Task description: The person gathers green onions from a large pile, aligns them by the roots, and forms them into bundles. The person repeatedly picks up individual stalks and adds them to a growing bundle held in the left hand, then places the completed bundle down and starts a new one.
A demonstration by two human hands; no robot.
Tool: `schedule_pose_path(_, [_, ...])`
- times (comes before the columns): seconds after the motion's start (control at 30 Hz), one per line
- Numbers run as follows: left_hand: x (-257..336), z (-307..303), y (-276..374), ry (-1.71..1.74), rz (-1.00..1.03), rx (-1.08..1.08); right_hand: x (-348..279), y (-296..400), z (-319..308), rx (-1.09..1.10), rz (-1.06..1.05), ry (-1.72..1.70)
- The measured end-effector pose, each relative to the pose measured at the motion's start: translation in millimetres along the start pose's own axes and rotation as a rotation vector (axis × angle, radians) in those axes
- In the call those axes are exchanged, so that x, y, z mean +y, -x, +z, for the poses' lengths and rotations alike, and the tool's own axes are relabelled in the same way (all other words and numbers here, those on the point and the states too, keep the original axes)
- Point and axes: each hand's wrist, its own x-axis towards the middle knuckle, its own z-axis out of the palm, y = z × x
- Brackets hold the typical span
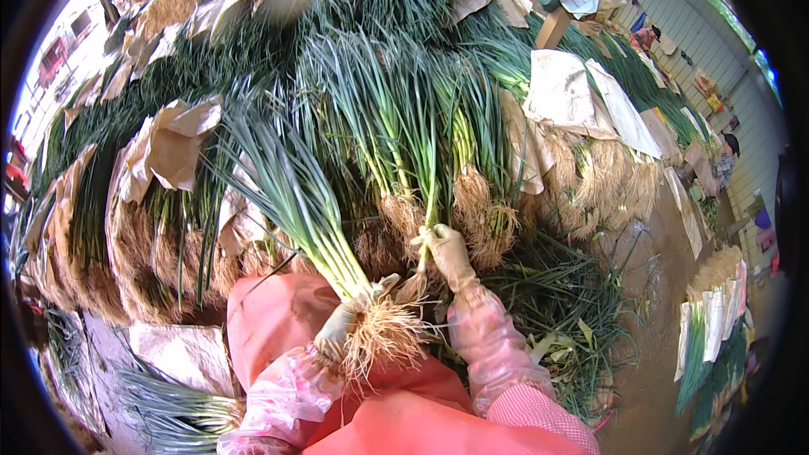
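Note:
My left hand (351, 319), in a soiled glove, grips a bunch of green onions (316, 227) just above its pale, stringy roots (389, 332). The leaves of this bunch fan out to the upper left over a red apron (278, 309). To the right, my gloved right hand (445, 249) pinches the lower stem of a green onion (431, 202), whose roots hang beneath the fingers. Beside that hand stand more green onions with brown roots (474, 196). Clear plastic sleeves cover both forearms.
Long rows of green onions (392, 6) with tan sacking (164, 151) lie ahead. Loose leaves (562, 309) are heaped at right beside wet floor (651, 328). A trimmed-looking bunch (183, 407) lies at lower left. Other people, one in a checked shirt (725, 164), are at the far right.

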Motion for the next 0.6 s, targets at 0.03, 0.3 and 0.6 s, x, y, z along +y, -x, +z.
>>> schedule_pose_path(0.03, [-11.9, -4.8, -1.4, 0.006, -0.026, 0.009, -3.9, 15.4, 6.3, -0.099, -0.13, -0.237])
schedule_pose_path(0.3, [-40.9, -3.3, 3.0, -0.09, -0.07, 0.064, 0.2, 32.9, 28.1, -0.064, -0.12, -0.115])
schedule_pose_path(0.6, [-51.7, -3.7, -3.4, 0.056, 0.123, 0.155, -0.6, 153.4, -3.4, 0.276, -0.585, 0.364])
